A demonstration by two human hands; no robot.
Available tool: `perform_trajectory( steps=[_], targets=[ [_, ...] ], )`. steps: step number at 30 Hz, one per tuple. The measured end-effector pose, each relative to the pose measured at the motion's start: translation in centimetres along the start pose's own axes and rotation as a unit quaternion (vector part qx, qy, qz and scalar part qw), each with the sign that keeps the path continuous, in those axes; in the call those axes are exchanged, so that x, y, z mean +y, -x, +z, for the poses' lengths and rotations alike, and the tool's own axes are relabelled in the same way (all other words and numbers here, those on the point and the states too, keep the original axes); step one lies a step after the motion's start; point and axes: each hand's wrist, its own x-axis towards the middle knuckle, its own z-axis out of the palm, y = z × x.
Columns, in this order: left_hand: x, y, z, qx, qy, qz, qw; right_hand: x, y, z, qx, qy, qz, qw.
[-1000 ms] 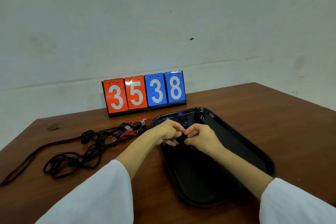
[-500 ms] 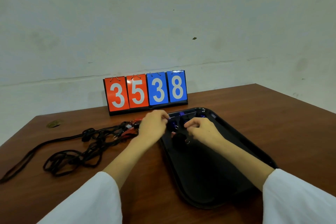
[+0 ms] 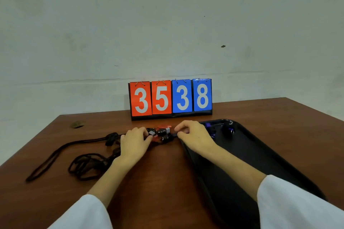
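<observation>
Left grip: lying palm-down, pinching the red-black cluster before the scoreboard.
Right grip: fingers curling, pinching the same cluster.
Desk: brown wood, meeting a pale wall behind the scoreboard.

Wide-cuffed white cloth covers both upper arms: left sleeve, right sleeve, perhaps a lab coat. Forearms, left hand and right hand are bare.

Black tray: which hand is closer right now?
Right. Right hand is over the tray's far left rim; left hand is clear of it, at the red and black pieces.
</observation>
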Motion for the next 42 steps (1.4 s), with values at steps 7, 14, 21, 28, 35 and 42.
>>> perform_trajectory(
  steps=[7, 14, 21, 28, 35, 42],
  targets=[
    [0.5, 0.1, 0.1, -0.045, -0.088, 0.103, 0.990, -1.1, -0.9, 2.7, -0.032, -0.001, 0.002, 0.999],
    [1.0, 1.4, -2.6, 0.081, 0.215, -0.001, 0.973, -2.8, -0.8, 3.8, -0.036, -0.123, 0.066, 0.990],
    [2.5, 2.8, -9.2, 0.075, 0.261, 0.072, 0.960, -8.5, 0.2, 3.4, -0.039, -0.361, 0.042, 0.931],
    [3.0, 3.6, -11.8, 0.014, 0.381, 0.024, 0.924, -12.6, 1.3, 1.5, 0.081, -0.452, -0.001, 0.888],
    [2.4, 1.4, -14.7, -0.168, 0.263, 0.006, 0.950, -11.0, 3.9, -2.2, 0.062, -0.384, -0.065, 0.919],
    [3.1, -0.1, -14.5, -0.157, 0.226, 0.001, 0.961, -5.8, 5.6, -5.0, -0.143, 0.039, -0.140, 0.979]
  ],
)
